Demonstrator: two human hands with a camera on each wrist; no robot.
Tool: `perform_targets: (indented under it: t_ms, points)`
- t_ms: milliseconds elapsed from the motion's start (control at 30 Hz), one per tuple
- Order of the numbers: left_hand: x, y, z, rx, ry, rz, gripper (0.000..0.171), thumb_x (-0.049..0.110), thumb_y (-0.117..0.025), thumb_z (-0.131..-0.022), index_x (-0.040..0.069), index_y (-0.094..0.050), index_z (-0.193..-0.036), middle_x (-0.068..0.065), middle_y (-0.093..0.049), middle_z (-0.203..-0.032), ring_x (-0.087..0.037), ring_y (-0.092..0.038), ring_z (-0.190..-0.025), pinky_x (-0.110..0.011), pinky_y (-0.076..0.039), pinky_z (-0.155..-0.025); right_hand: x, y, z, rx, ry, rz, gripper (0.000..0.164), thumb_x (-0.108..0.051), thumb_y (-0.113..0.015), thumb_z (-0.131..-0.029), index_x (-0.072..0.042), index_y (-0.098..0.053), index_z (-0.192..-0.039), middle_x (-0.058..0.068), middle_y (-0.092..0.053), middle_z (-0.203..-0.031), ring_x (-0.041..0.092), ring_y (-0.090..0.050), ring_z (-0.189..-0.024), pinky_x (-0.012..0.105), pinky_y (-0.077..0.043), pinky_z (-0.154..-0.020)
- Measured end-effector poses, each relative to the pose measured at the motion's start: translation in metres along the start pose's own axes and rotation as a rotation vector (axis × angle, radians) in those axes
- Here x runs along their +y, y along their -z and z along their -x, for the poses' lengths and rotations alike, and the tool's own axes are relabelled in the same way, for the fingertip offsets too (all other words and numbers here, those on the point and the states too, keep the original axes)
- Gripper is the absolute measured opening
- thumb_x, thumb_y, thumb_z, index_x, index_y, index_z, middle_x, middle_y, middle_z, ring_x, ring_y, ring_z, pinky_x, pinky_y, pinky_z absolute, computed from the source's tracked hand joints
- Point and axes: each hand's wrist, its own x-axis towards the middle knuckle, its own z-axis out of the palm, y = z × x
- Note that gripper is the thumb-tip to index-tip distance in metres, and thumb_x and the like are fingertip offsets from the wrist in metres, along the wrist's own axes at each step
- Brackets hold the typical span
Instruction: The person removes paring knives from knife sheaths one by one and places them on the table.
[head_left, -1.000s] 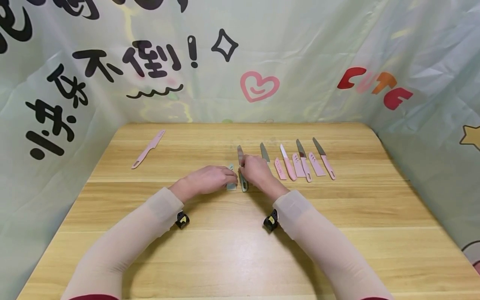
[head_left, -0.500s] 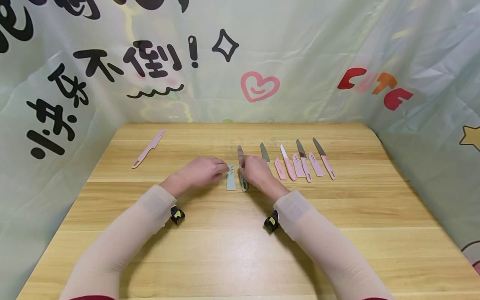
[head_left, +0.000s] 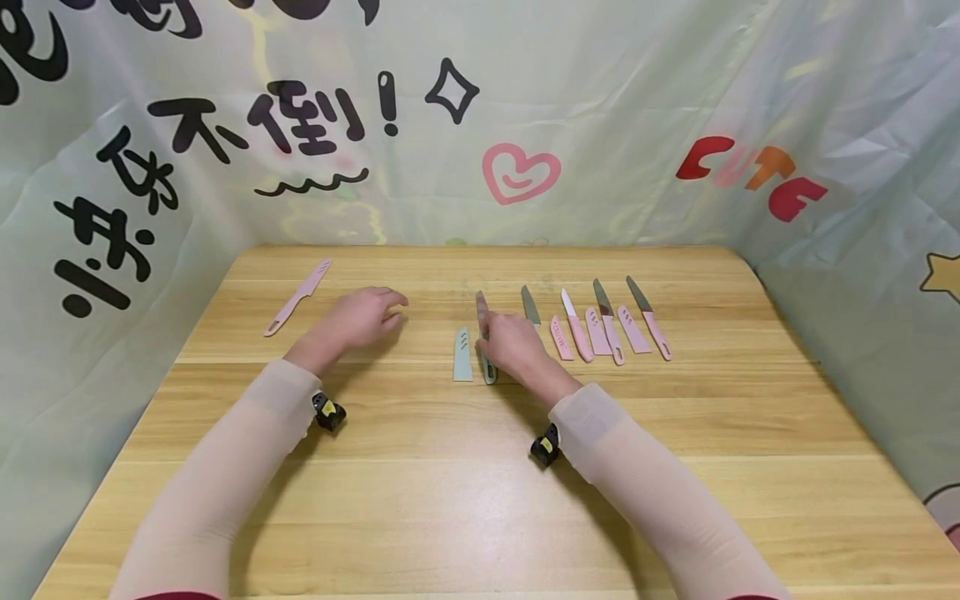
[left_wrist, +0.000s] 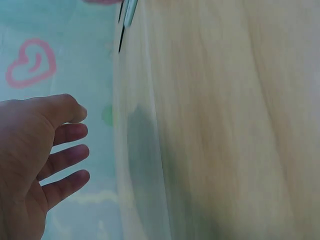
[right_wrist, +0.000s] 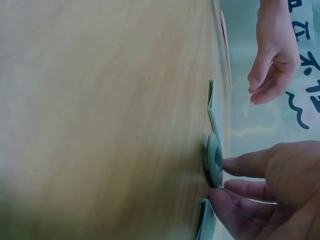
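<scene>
My right hand (head_left: 513, 342) pinches a knife with a pale green handle (head_left: 490, 371); its dark blade (head_left: 482, 308) points to the back of the table. In the right wrist view, thumb and fingertips meet that handle (right_wrist: 215, 160) from both sides. Just left of this knife lies a pale green blade sheath (head_left: 462, 356) with slits. A second grey blade (head_left: 529, 305) shows beyond the right hand, its lower end hidden. My left hand (head_left: 360, 318) is off to the left above the table, fingers spread and holding nothing, nearest to a pink sheathed knife (head_left: 298, 297).
Right of my right hand, pink-handled knives (head_left: 577, 327) lie in a row, alternating with pink sheaths (head_left: 561, 337). The wooden table (head_left: 480, 500) ends at the back against a printed cloth (head_left: 600, 100). More cloth hangs at both sides.
My left hand has left the green sheath and moved left and back, towards the pink sheathed knife; the sheath stays in place. My right hand has stayed at the green-handled knife.
</scene>
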Motion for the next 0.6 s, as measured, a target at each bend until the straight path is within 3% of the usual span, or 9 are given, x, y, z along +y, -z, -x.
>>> perform_targets:
  t_ms: [167,400,600]
  points:
    - [-0.021,0.001,0.004,-0.016,0.118,0.013,0.037,0.021,-0.058,-0.099,0.002,-0.059,-0.130,-0.018,-0.059,-0.132,-0.037,-0.053,-0.123,-0.052,-0.042,-0.105,0.000,0.000,0.001,0.002,0.009,0.002,0.015,-0.023,-0.067,-0.094,-0.012,-0.059,-0.087,0.002,-0.057,-0.066,0.014,-0.052,-0.052,0.024,-0.038,-0.043]
    - [-0.052,0.000,0.018,0.006,0.279,0.084,0.039,0.021,-0.052,-0.100,0.002,-0.056,-0.134,-0.019,-0.056,-0.136,-0.038,-0.050,-0.126,-0.055,-0.039,-0.106,0.003,0.000,0.003,0.022,0.017,0.009,0.013,-0.023,-0.066,-0.094,-0.011,-0.065,-0.095,0.002,-0.064,-0.081,0.017,-0.055,-0.063,0.029,-0.043,-0.053]
    - [-0.074,-0.004,0.028,0.062,0.375,0.102,0.038,0.022,-0.052,-0.101,0.002,-0.056,-0.132,-0.021,-0.059,-0.129,-0.040,-0.057,-0.113,-0.058,-0.045,-0.095,0.003,0.000,0.005,0.059,0.042,0.018,0.014,-0.023,-0.066,-0.094,-0.009,-0.066,-0.098,0.003,-0.065,-0.087,0.018,-0.056,-0.067,0.033,-0.048,-0.060]
